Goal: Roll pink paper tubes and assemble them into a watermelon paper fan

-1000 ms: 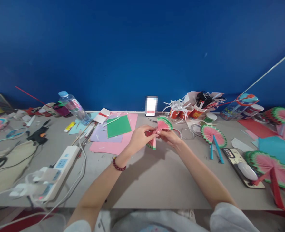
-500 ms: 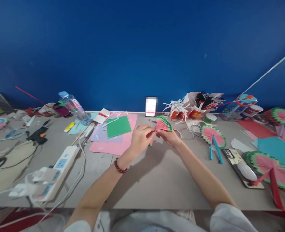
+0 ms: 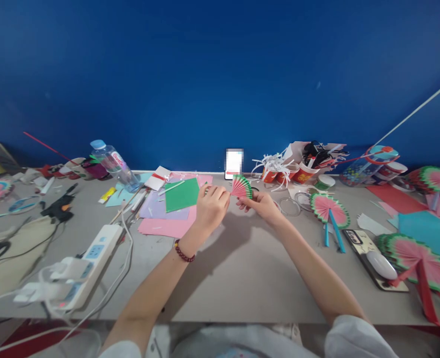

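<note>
A small pleated paper fan (image 3: 241, 188), pink with a green scalloped rim, is held up above the middle of the table. My left hand (image 3: 213, 203), with a beaded bracelet at its wrist, is closed round the fan's left side, and its fingers cover part of the paper. On the right, my right hand (image 3: 260, 205) pinches the fan's lower green edge between thumb and fingers. The fan is partly spread between the two hands.
Coloured paper sheets (image 3: 182, 195) lie left of my hands. A power strip (image 3: 93, 266), a bottle (image 3: 117, 166) and a glue gun (image 3: 60, 205) are further left. Paper cups (image 3: 305, 173), finished fans (image 3: 330, 210) and a phone with a mouse (image 3: 381, 264) stand or lie right.
The fan has moved left and slightly down and is turned to the right. My left hand has shifted left and up; the right hand's fingers are lower on the fan's edge.
</note>
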The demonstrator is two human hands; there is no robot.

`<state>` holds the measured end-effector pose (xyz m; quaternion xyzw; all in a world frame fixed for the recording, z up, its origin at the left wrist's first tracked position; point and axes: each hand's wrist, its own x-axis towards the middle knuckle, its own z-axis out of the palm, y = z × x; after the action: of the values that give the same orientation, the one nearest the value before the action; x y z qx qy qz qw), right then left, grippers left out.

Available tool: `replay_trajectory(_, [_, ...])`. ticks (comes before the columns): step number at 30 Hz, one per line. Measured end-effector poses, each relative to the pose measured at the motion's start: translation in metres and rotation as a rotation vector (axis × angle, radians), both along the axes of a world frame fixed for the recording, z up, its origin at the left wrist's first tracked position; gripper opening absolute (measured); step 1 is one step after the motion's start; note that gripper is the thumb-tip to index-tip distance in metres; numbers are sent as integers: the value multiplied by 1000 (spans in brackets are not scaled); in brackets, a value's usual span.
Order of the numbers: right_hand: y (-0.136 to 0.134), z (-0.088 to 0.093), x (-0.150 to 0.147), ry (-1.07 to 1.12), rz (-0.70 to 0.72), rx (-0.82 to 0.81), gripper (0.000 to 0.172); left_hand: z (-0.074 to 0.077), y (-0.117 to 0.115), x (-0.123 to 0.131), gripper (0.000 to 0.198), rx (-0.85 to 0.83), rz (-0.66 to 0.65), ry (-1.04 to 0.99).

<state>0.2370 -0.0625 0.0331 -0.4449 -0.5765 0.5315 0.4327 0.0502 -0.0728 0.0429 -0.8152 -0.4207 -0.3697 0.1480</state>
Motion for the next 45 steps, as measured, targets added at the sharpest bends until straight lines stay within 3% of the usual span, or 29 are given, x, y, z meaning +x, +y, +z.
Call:
replay_trajectory(6, [-10,-9,-22,210,31,-221,32,2,-1,-1,22,34,66,-103])
replay_trajectory(13, [-21,-18,-38,301,12,-227,33,-1,-4,4,19,24,92,-169])
replay_trajectory(21, [-11,-10,-23,89,-11,-103,34,4,0,-2,24,13,33,-69])
replay_trajectory(26, [3,-1,-1,180,-61,14,39,3,5,-6,27,36,-13,82])
replay_trajectory(33, [14,-8,12,102,-207,5,32,-3,3,2,32,11,-166,307])
replay_trajectory(41, [8,-5,10,-88,-168,16,30,-13,-8,24,23,294,-314,410])
replay_trajectory(45, [9,-5,10,-131,-141,51,28,-19,-7,25,20,277,-310,408])
